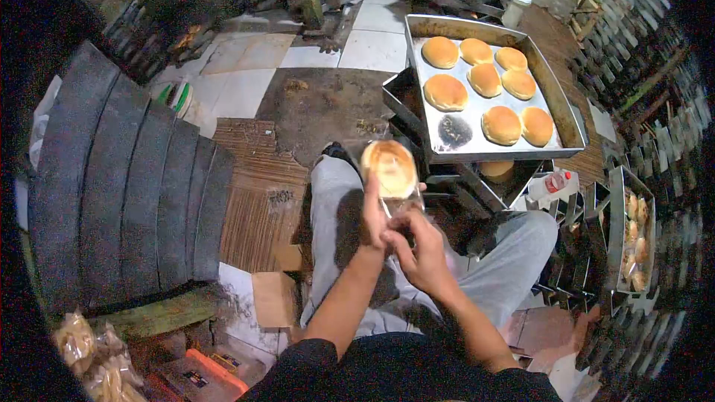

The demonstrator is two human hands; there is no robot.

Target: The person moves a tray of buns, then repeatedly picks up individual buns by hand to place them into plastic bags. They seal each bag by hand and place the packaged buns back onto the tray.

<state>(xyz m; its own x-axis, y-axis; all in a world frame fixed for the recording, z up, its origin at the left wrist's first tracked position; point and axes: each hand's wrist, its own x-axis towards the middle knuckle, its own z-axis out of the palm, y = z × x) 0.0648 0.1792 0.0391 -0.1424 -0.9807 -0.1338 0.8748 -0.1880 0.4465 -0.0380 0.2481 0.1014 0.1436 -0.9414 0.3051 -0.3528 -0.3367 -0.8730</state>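
A round golden bun [392, 171] is held up in front of my knees, slightly blurred, with what looks like a clear plastic bag [390, 207] around it and hanging below. My left hand [375, 212] grips the bun from its left side, fingers behind it. Just beneath, my right hand [421, 248] has its thumb and fingers closed together at the lower end of the bag. To the right of the hands, a metal baking tray [506, 155] carries several more golden buns [445, 93]. One dark scorched patch shows on its base.
Under the tray sits another tray with a bun [495, 170]. A bottle with a red cap [553, 182] lies nearby. Far right stands a long tray [617, 234] of wrapped buns. Left are dark stacked panels [138, 193], a cardboard box [273, 299] and bagged bread [77, 342].
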